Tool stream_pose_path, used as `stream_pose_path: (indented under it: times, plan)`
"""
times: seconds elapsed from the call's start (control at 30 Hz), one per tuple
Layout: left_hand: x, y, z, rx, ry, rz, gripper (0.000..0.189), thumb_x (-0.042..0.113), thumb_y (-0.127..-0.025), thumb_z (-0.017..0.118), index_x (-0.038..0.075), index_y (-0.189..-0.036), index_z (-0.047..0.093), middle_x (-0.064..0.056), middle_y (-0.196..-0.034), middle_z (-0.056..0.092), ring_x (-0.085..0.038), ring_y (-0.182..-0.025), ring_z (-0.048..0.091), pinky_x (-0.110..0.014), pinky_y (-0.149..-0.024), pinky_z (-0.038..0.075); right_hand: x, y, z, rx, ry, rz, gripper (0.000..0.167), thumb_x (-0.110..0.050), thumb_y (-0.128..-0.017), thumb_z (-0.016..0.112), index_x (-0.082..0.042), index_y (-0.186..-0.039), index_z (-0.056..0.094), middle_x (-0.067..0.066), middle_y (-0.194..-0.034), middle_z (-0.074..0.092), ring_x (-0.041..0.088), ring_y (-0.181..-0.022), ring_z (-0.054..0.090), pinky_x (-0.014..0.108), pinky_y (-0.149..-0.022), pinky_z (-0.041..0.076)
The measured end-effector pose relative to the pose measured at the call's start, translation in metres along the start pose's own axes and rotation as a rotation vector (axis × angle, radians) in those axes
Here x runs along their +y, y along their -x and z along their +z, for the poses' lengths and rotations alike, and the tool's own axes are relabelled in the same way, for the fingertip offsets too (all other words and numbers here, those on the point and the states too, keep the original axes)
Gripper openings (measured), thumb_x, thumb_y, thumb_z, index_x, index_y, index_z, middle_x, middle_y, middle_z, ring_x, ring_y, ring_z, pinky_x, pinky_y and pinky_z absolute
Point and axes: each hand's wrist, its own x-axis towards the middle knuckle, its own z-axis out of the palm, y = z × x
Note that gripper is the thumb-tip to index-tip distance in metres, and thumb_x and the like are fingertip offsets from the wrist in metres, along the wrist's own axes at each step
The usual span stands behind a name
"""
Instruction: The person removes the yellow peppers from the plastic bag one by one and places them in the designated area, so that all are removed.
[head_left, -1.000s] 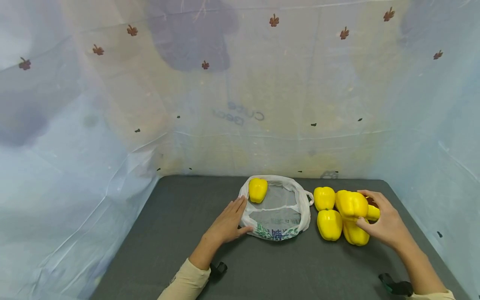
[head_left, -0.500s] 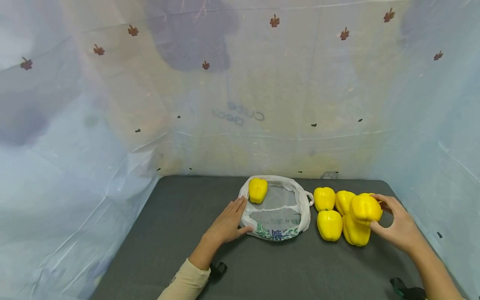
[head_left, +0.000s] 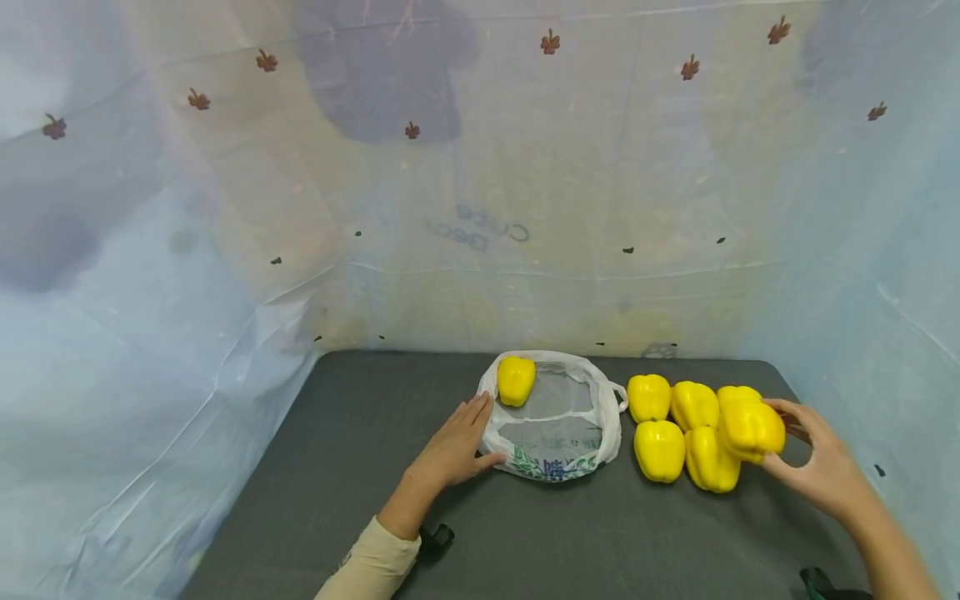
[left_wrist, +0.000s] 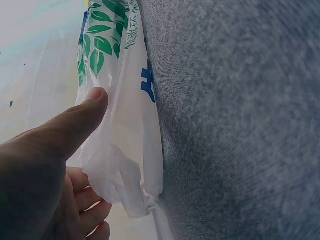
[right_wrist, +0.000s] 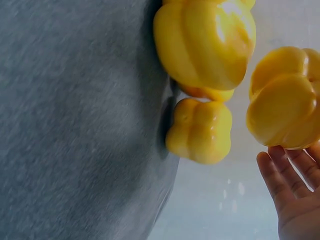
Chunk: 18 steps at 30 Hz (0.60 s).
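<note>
My right hand (head_left: 821,467) grips a yellow bell pepper (head_left: 752,431) between thumb and fingers, at the right end of a group of several bell peppers (head_left: 660,451). In the right wrist view the held pepper is off the table, apart from the others, with fingertips (right_wrist: 277,152) against its underside. A white plastic bag (head_left: 611,433) with green leaf print lies with its mouth spread; one bell pepper (head_left: 516,382) is at its far left. My left hand (head_left: 453,446) rests against the bag's left side, fingers fairly straight, its thumb (left_wrist: 87,112) touching the plastic.
The dark grey table (head_left: 337,467) has its back edge near a pale printed curtain (head_left: 480,183), which also hangs along both sides. A bag handle loop (head_left: 621,396) points toward the peppers. Black straps with mounts (head_left: 437,540) sit at the wrists.
My right hand has moved the held pepper to the right, across the group, uncovering the peppers that were behind or beneath it. The left hand and the bag have stayed in place.
</note>
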Motion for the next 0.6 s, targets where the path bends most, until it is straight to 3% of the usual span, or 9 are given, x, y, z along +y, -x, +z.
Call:
stream_pose_path:
  times: [0.6]
  plan:
    - [0.001,0.0,0.0,0.003,-0.012,0.008,0.101,0.054,-0.101,0.071,0.001,-0.171,0.021,-0.016,-0.179,0.017,-0.032,-0.165,0.019,-0.048,-0.135,0.018,0.027,0.029,-0.013,-0.058,-0.034,0.086,0.073,0.004,-0.09,0.082,0.009,-0.152,0.044,-0.036,-0.139,0.036,-0.018,-0.117,0.039,-0.005,-0.084,0.038]
